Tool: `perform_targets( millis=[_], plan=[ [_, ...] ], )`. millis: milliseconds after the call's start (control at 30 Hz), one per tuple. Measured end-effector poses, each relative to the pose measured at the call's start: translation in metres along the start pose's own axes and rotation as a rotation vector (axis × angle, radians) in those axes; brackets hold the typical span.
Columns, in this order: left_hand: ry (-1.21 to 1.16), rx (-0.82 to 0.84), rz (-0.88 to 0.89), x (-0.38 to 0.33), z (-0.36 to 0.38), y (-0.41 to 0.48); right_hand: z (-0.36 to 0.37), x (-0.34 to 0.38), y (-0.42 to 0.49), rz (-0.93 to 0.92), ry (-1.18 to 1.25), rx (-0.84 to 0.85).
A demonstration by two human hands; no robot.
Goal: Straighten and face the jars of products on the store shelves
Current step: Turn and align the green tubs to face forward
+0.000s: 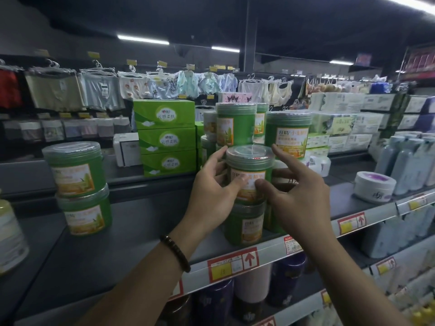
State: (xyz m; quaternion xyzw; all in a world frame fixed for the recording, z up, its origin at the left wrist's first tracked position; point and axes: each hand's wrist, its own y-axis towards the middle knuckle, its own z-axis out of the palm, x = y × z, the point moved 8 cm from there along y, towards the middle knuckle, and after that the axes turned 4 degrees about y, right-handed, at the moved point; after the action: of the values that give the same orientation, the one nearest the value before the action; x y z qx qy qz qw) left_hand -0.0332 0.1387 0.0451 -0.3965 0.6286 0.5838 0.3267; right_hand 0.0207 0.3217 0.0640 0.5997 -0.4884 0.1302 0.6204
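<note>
Upright green jar (249,175), seemingly stacked.

Left grip (213,184) curled, thumb forward; right grip (295,194) loosely spread, forefinger extended.
</note>
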Motion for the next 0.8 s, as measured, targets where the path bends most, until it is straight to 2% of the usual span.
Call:
perform_targets(
  millis=[300, 800],
  plan=[
    [-0.027, -0.015, 0.054, -0.017, -0.017, -0.006, 0.007, 0.013, -0.004, -0.053, 0.071, -0.023],
    [0.033, -0.179, 0.055, -0.011, -0.091, -0.024, 0.083, 0.035, -0.013, -0.117, 0.157, 0.090]
  ],
)
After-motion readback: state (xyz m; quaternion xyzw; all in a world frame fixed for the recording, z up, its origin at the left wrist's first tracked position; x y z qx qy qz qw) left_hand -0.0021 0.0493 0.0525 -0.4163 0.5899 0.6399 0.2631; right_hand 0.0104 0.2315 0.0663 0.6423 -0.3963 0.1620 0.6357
